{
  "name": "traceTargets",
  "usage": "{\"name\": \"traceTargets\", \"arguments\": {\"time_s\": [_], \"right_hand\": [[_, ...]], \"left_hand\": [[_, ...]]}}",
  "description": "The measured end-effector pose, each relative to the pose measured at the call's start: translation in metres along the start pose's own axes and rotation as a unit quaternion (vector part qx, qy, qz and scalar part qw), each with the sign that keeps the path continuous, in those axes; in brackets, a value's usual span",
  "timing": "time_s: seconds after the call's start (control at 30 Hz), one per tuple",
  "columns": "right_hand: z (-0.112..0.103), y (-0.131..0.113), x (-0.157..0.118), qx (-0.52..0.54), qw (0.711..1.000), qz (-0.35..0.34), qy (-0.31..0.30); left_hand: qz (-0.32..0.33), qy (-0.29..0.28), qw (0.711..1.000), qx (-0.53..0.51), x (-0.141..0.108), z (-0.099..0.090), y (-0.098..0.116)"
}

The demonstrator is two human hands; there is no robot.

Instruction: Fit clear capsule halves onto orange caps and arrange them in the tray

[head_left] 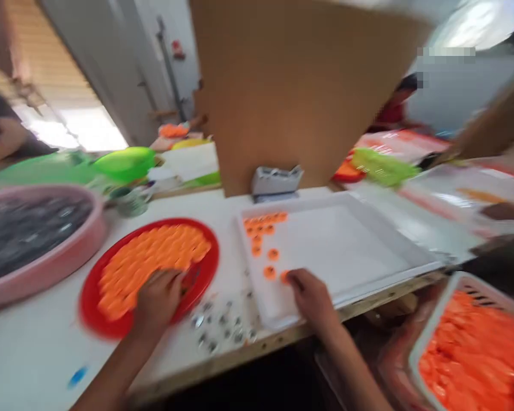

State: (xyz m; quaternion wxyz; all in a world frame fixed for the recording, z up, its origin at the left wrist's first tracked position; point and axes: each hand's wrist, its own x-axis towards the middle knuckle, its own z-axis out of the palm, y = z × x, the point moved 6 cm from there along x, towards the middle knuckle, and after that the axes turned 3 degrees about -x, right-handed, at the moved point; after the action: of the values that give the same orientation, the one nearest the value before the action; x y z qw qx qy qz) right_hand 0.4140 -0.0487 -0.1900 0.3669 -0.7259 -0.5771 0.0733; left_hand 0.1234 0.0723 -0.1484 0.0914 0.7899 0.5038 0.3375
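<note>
My left hand (157, 298) is over the near right part of a red round tray (214, 257), fingers curled together; whatever they pinch is hidden. Small orange round pieces (154, 248) cover most of that tray in close rows. My right hand (312, 295) is at the near left of a white rectangular tray (334, 245), thumb and finger closed on an orange round piece (285, 277). Several more orange pieces with dark centres (269, 272) lie along the white tray's left side and far left corner. Small shiny metallic bits (223, 328) are scattered on the table between the trays.
A pink basin (98, 228) of dark pieces stands left, with a mug (131, 200) beside it. A tall cardboard sheet (308, 85) rises behind the white tray. At lower right is a white basket (420, 337) full of orange pieces. Other people work left and right.
</note>
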Motion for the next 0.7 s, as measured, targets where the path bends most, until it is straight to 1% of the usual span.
{"name": "traceTargets", "arguments": {"time_s": [0.03, 0.07, 0.1, 0.13, 0.17, 0.2, 0.23, 0.27, 0.3, 0.33, 0.4, 0.47, 0.57, 0.63, 0.7], "right_hand": [[0.003, 0.0, -0.004, 0.012, 1.0, 0.01, -0.008], [0.004, -0.002, -0.01, 0.016, 0.999, 0.026, 0.013], [0.002, -0.008, -0.018, 0.019, 0.997, 0.037, 0.06], [0.003, -0.021, -0.028, 0.029, 0.996, 0.023, 0.077], [0.008, -0.039, -0.039, 0.05, 0.997, -0.012, 0.063], [0.018, -0.061, -0.05, 0.078, 0.995, -0.062, 0.018], [0.032, -0.083, -0.061, 0.105, 0.987, -0.114, -0.042], [0.048, -0.102, -0.069, 0.122, 0.975, -0.155, -0.098], [0.064, -0.117, -0.074, 0.123, 0.966, -0.182, -0.136], [0.08, -0.126, -0.074, 0.107, 0.963, -0.191, -0.155], [0.109, -0.128, -0.06, 0.054, 0.97, -0.176, -0.161], [0.132, -0.12, -0.039, 0.012, 0.977, -0.149, -0.154], [0.156, -0.11, -0.013, -0.005, 0.976, -0.147, -0.158], [0.167, -0.107, -0.006, -0.012, 0.971, -0.162, -0.174], [0.175, -0.107, -0.005, -0.022, 0.965, -0.176, -0.192]], "left_hand": [[-0.015, -0.02, 1.0, 0.015, -0.022, -0.002, -0.01], [-0.018, -0.049, 0.998, 0.021, -0.042, 0.0, -0.016], [-0.005, -0.083, 0.996, 0.018, -0.059, 0.006, -0.017], [0.04, -0.119, 0.992, 0.007, -0.074, 0.013, -0.013], [0.078, -0.148, 0.986, 0.0, -0.086, 0.02, -0.009], [0.111, -0.169, 0.979, -0.006, -0.096, 0.027, -0.004], [0.134, -0.184, 0.974, -0.008, -0.104, 0.032, -0.001], [0.141, -0.196, 0.97, -0.009, -0.109, 0.035, 0.0], [0.138, -0.205, 0.969, -0.012, -0.113, 0.036, 0.0], [0.132, -0.215, 0.968, -0.016, -0.116, 0.036, 0.0], [0.119, -0.226, 0.966, -0.03, -0.12, 0.031, 0.0], [0.111, -0.206, 0.971, -0.039, -0.121, 0.022, -0.001], [0.089, -0.114, 0.989, -0.01, -0.115, 0.008, -0.01], [0.063, -0.061, 0.996, 0.033, -0.109, 0.005, -0.023], [0.052, -0.046, 0.996, 0.059, -0.104, 0.009, -0.036]]}}
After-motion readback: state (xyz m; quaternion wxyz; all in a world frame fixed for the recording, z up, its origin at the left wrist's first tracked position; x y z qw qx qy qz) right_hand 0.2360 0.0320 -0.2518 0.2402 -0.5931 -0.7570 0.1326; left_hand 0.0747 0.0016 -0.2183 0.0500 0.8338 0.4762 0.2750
